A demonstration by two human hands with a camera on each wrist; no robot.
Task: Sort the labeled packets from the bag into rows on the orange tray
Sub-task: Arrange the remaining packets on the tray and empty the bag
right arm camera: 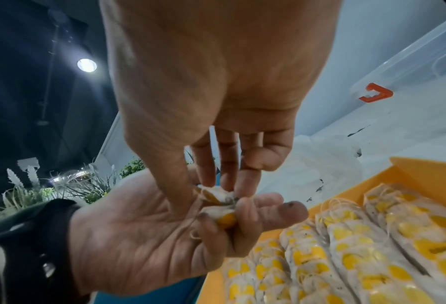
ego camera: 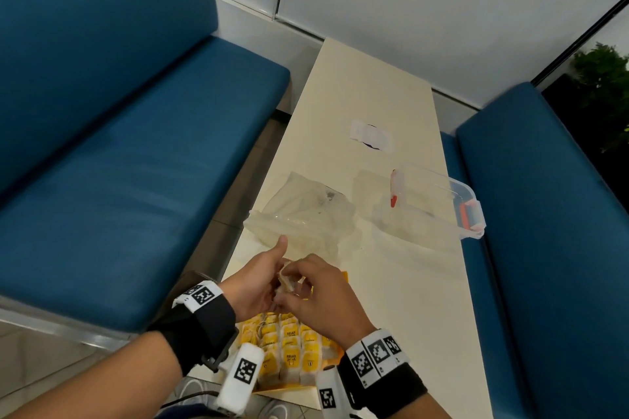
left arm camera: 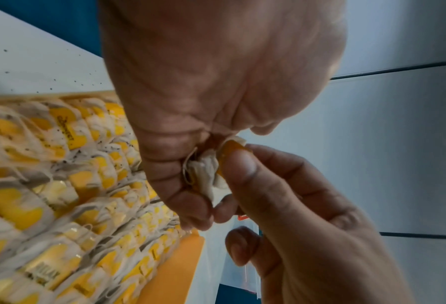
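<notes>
Above the orange tray [ego camera: 344,277] of yellow-labelled tea bags [ego camera: 291,350], the left hand [ego camera: 253,286] curls its fingers round a small bunch of tea bags [right arm camera: 218,207] while the right hand [ego camera: 320,296] pinches 1 with its fingertips [right arm camera: 204,176], the near-empty plastic bag [ego camera: 306,214] just beyond.

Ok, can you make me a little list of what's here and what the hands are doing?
left hand: holds a small bunch of packets
right hand: pinches one packet of that bunch
orange tray: rows of yellow-labeled packets already in it
plastic bag: crumpled on the table, beyond the tray
clear box: farther right, orange clips
blue benches: both sides
</notes>
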